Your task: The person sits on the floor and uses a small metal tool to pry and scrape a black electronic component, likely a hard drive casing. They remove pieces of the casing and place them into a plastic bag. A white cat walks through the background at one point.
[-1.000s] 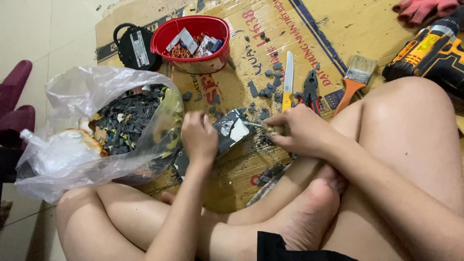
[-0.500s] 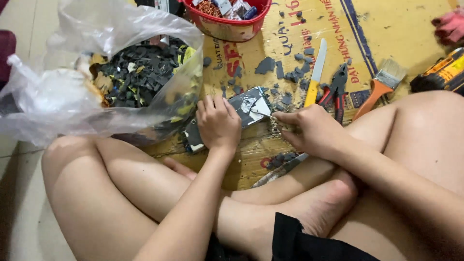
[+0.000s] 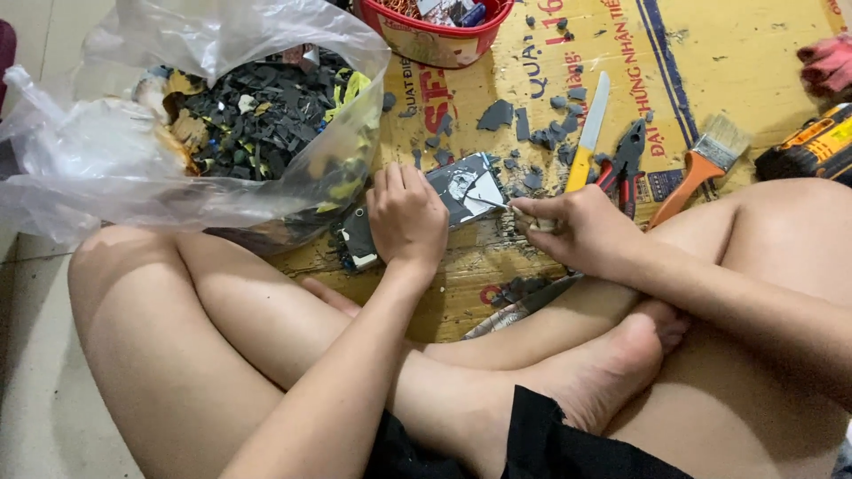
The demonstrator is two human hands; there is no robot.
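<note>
Down on the cardboard: busted flat panel [image 3: 466, 186], dark and cracked, lying flat between the two hands, on a cardboard sheet [image 3: 710, 53] spread over the floor.
Left hand: left hand [image 3: 406, 217] pressed palm-down on the panel's near end, pinning it.
Right hand: right hand [image 3: 577, 232] clenched around a thin pick [image 3: 486, 202], tip at the panel's edge.
Handling: looks light, stiff, brittle, sharp where broken, so I'd grip the intact edges.
Around: dark shards [image 3: 532, 133], yellow-handled knife [image 3: 586, 133], pliers [image 3: 626, 160], paintbrush [image 3: 701, 164], plastic bag of scraps [image 3: 177, 168], red basket [image 3: 435, 40].
</note>
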